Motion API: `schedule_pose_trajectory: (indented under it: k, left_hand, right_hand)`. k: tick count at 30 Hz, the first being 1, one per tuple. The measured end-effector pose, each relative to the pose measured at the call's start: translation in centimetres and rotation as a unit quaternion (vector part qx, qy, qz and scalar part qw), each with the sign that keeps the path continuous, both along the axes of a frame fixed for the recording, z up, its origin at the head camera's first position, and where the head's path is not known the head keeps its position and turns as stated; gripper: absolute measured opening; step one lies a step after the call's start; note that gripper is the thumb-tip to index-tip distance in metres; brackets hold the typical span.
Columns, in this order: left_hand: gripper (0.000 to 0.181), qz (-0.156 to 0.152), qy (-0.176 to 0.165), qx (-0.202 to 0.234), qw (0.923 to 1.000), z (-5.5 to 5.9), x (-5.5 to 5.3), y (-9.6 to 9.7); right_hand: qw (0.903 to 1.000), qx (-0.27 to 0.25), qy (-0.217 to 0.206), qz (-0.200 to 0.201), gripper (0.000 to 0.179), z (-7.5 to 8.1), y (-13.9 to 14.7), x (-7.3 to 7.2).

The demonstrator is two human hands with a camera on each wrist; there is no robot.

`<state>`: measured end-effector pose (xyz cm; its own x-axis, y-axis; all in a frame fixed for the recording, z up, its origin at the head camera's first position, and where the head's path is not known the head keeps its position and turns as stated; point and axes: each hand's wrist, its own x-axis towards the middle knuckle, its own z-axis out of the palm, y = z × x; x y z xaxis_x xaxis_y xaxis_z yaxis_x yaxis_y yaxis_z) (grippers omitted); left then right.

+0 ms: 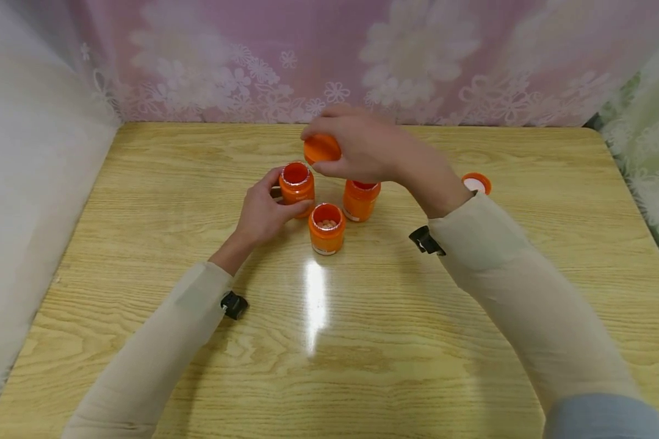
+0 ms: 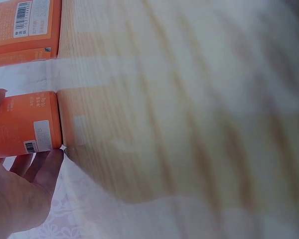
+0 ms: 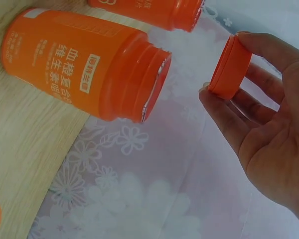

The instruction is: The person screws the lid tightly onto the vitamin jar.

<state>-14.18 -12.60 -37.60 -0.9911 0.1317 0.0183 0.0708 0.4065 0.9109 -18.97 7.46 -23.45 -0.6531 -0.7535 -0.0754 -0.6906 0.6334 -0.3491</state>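
While the left hand (image 1: pixel 263 210) grips the left jar (image 1: pixel 298 196), thumb in front and fingers round behind, the right hand (image 1: pixel 370 146) pinches the orange cap (image 1: pixel 321 147) by its side, hollow face down, near that jar's mouth but not on it. Left jar stands upright on the table (image 1: pixel 143 244). For good handling, I'd judge: keep the left grip low on the body so the mouth stays clear and the base can't slide; keep the orange cap level, held at opposite points of its side. Right wrist view shows a fingertip right at the cap's open edge; shifting it higher should avoid a catch. Wrist should stay high too, as the right jar (image 1: pixel 360 201) is close below, and a knock could tip it. Front jar (image 1: pixel 326 239) is just beside the left thumb, open, and could spill. Contents: pale tablets (image 1: pixel 327 225) low in front jar; left jar shows red inner wall, contents can't tell; right jar also uncapped, mouth partly covered by the right hand, contents can't tell. Loose cap (image 1: pixel 476 183) lies hollow side up at the right, white liner showing, well apart from the jars.
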Motion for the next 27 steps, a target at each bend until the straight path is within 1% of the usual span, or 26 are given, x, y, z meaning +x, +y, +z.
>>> schedule_pose_trajectory:
  k: [5,10,13,16,19,27]
  left_hand:
    - [0.063,0.0,0.003,-0.003,1.0,-0.1,0.0,-0.1]
    - [0.061,-0.005,0.012,-0.006,0.9999,-0.2,0.0,-0.2]
    - [0.058,-0.007,0.015,0.003,0.9999,-0.5,0.0,-0.2]
    - [0.057,-0.008,0.009,0.014,0.9998,-0.6,0.0,-0.1]
    - [0.057,-0.006,0.005,0.018,0.9998,-0.6,0.0,-0.1]
    - [0.058,-0.002,0.012,0.009,0.9999,-0.6,0.0,-0.2]
  right_hand:
    - [0.9998,0.006,-0.01,0.015,0.042,-0.2,-1.3,-0.6]
    - [0.999,0.009,-0.009,0.042,0.042,-0.5,-2.4,-0.7]
    - [0.9979,0.011,-0.016,0.063,0.042,-0.8,-3.1,-0.7]
    - [0.9964,0.023,-0.028,0.077,0.042,-1.0,-3.6,-0.7]
    - [0.9954,0.031,-0.04,0.081,0.042,-1.2,-3.8,-0.7]
    - [0.9936,0.02,-0.061,0.094,0.04,-1.6,-3.7,-0.6]
